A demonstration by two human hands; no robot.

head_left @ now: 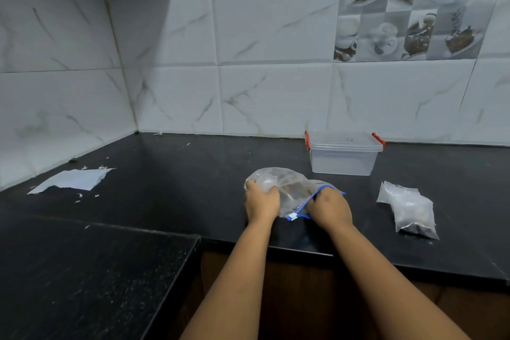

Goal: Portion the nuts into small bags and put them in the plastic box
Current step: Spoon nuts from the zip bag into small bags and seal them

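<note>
A clear zip bag (pixel 292 188) with a blue zip strip lies on the black counter, brown nuts showing dimly inside. My left hand (pixel 260 201) grips its left side, fingers curled into the plastic. My right hand (pixel 329 207) holds the blue zip edge at the bag's right. Behind the bag stands a clear plastic box (pixel 343 156) with its lid on and red clips at both ends. A small pile of clear bags (pixel 408 208), with dark contents at its near end, lies to the right of my hands.
A torn white sheet of paper (pixel 74 179) and small scraps lie on the counter (pixel 179 179) at the left. Tiled walls meet in a corner behind. A second dark counter section (pixel 82 270) juts forward at lower left. The counter's front edge runs under my forearms.
</note>
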